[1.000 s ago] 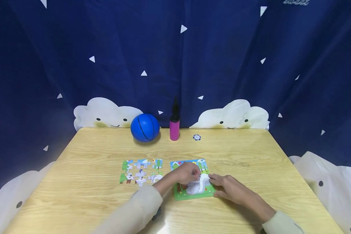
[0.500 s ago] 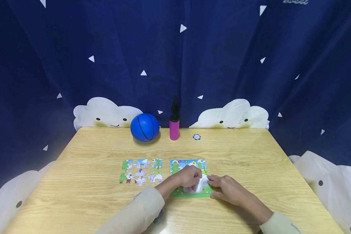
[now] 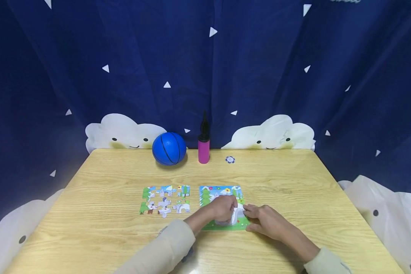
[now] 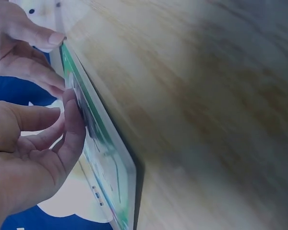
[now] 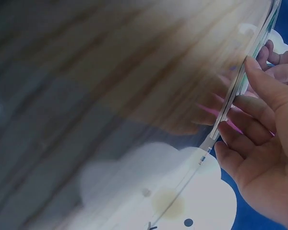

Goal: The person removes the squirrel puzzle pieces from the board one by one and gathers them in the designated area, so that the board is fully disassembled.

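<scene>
Head view shows your two hands meeting over the puzzle tray, the green-bordered board that serves as the landmark for everything else here. Your left hand rests on the middle of the tray with its fingers curled, pinching a white puzzle piece at its tip. Your right hand sits at the tray's right edge, fingers bent and tips touching that same white piece from the other side. In the left wrist view the tray appears edge-on, with your left thumb and fingers closed on its printed face; the right wrist view shows your right fingers spread along the tray's rim.

As far as the pictures let you judge, the work is early. The piece under your fingers is not yet seated flat, and how much of the tray is filled beneath your hands is hidden.

Just left of the tray, nine or so loose puzzle pieces lie spaced apart in a rough grid on the wooden table, none of them joined. Those are what is left.

Well behind the tray stand a blue ball, a pink pump and a small round token.
</scene>
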`<state>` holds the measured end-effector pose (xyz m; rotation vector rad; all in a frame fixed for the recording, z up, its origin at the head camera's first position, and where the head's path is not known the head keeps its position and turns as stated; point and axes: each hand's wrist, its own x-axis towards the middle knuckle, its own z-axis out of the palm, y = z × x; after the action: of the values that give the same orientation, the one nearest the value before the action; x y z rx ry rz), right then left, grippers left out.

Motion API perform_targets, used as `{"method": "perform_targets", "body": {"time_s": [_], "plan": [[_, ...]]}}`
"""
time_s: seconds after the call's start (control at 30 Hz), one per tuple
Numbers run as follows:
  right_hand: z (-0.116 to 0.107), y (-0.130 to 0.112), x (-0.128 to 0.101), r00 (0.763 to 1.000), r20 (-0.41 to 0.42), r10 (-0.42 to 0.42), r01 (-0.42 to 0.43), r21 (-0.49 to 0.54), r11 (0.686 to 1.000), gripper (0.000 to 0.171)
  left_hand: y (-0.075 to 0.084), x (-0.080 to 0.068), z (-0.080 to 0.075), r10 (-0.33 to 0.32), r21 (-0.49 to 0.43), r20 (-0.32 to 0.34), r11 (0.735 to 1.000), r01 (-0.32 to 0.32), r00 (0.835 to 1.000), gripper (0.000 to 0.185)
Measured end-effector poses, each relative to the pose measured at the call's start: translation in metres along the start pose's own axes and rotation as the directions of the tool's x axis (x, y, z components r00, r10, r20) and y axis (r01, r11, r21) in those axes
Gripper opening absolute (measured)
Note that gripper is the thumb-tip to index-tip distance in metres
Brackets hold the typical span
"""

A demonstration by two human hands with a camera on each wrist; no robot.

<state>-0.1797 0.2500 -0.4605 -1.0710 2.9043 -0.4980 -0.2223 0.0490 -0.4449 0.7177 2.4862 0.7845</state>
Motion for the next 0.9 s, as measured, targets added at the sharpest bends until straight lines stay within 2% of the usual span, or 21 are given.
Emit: {"method": "perform_targets", "body": {"time_s": [0.13, 0.3, 0.43, 0.67, 0.9], "plan": [[0.0004, 0.0005, -0.0014, 1.000, -0.002, -0.002, 0.002, -0.003, 1.000, 0.048, 0.0002, 0.0011, 0.0014, -0.006, -0.048, 0.005, 0.999, 0.006, 1.000, 0.018], [0.0017, 0.0025, -0.0025, 1.000, 0.008, 0.012, -0.012, -0.007, 1.000, 0.048, 0.0011, 0.0025, 0.0020, -0.001, -0.060, 0.004, 0.998, 0.001, 1.000, 0.022], [0.0022, 0.0034, -0.0026, 0.999, 0.027, 0.029, -0.029, 0.006, 1.000, 0.048, 0.0044, 0.0022, 0.0012, -0.008, -0.086, -0.019, 0.996, 0.006, 1.000, 0.018], [0.0031, 0.0043, -0.0029, 0.999, 0.029, 0.028, -0.028, -0.003, 1.000, 0.048, 0.0037, 0.0075, 0.0051, 0.049, -0.026, -0.129, 0.998, -0.053, 0.990, 0.005], [0.0011, 0.0030, -0.0035, 0.999, 0.019, 0.035, -0.035, -0.006, 0.999, 0.048, 0.0012, 0.0052, -0.0034, 0.087, -0.092, -0.138, 0.991, -0.100, 0.987, 0.005]]}}
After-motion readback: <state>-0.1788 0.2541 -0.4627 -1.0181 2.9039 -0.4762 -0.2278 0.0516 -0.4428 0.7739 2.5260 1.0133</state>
